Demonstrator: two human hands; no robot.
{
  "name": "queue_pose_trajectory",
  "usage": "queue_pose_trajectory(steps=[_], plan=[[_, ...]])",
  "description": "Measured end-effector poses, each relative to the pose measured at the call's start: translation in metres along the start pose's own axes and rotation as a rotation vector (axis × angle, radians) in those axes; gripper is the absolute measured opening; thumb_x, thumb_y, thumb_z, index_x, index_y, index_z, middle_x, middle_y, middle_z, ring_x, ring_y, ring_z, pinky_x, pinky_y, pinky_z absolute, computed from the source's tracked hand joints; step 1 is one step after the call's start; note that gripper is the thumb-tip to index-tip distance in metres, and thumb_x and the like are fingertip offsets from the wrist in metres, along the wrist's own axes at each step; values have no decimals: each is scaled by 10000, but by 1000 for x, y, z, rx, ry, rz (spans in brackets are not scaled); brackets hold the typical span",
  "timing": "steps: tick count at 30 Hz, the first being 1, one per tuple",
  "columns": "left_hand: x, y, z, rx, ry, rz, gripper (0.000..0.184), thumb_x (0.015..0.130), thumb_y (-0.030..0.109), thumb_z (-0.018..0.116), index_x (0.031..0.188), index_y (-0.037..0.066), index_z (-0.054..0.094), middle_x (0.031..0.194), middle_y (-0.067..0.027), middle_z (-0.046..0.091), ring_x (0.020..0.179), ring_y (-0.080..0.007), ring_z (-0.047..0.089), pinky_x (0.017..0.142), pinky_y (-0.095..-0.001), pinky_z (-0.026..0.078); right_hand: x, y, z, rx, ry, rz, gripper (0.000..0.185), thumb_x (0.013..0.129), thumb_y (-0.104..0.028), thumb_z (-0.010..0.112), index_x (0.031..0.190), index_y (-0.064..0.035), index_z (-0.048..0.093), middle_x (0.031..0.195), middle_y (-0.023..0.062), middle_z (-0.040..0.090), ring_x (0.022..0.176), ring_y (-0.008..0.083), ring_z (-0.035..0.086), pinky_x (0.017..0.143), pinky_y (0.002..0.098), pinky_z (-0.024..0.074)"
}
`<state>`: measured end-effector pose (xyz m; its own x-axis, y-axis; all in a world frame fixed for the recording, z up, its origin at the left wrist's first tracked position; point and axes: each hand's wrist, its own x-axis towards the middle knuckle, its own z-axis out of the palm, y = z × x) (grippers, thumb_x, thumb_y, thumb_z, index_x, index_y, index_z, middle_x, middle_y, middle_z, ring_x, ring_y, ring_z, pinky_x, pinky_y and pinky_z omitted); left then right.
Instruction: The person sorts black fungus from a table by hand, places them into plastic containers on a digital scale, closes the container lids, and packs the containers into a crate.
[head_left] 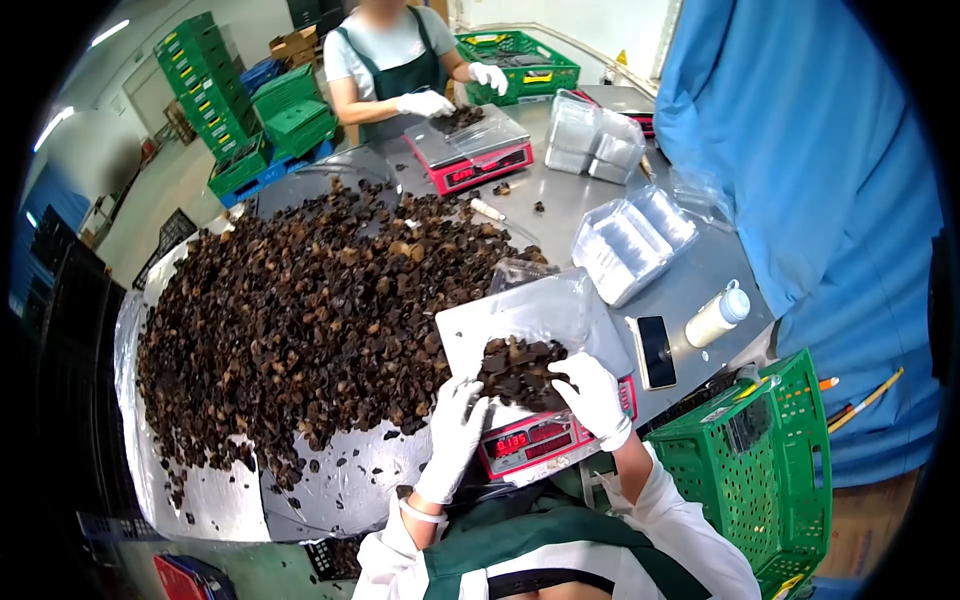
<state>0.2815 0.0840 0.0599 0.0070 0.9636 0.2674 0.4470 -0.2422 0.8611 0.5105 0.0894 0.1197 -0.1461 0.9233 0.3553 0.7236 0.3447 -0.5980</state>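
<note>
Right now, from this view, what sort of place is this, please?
Probably a food-packing workroom: a large heap of dark pieces, red digital scales and stacked clear plastic trays share one metal table.

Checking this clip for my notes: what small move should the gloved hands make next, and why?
Probably ease the left hand and right hand clear of the scale: they flank the dark pieces on it, its display is lit, and contact could sway the reading.
</note>
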Motion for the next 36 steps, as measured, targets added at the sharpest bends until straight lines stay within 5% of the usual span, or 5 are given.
queue_pose_trajectory(steps=[6, 11, 20, 28, 36], plan=[[-32, 15, -15, 122, -73, 172, 321, 814, 146, 680, 1116, 50, 629, 1154, -162, 601, 1046, -318, 598, 880, -359, 498, 12, -10, -10, 6, -9, -24, 428, 739, -129, 726, 1146, -52, 618, 1054, 136, 622, 991, 286, 595, 880, 365, 476], [-46, -20, -50, 370, -176, 297, 375, 811, 236, 673, 1142, 69, 618, 1193, -131, 587, 1144, -338, 531, 956, -427, 430, 19, -36, -9, 9, 108, 194, 324, 767, -19, 668, 1090, -19, 644, 1031, 94, 613, 762, 160, 586, 709, 254, 485], [-19, -134, -132, 803, -175, 244, 499, 675, 214, 743, 1153, 179, 605, 1313, -114, 486, 1282, -372, 374, 1053, -594, 263, 74, -100, 148, 334, -101, 9, 298, 814, -183, 695, 1074, -46, 643, 1088, 136, 629, 1026, 287, 594, 916, 353, 460], [-56, -180, -244, 899, 28, 61, 460, 691, 199, 737, 1132, 162, 611, 1276, -127, 509, 1283, -371, 379, 1061, -574, 265, 98, -84, 244, -418, -287, 127, 963, 649, -542, 764, 1452, -249, 320, 1529, 181, 182, 1370, 477, 186, 970, 552, 414], [-82, -158, -269, 797, 10, -70, 609, 711, 262, 758, 1268, 141, 544, 1415, -126, 414, 1356, -360, 293, 1107, -555, 194, 22, -80, 261, -424, -270, 151, 731, 701, -514, 714, 1342, -249, 482, 1336, 146, 447, 1155, 348, 476, 869, 516, 454]])
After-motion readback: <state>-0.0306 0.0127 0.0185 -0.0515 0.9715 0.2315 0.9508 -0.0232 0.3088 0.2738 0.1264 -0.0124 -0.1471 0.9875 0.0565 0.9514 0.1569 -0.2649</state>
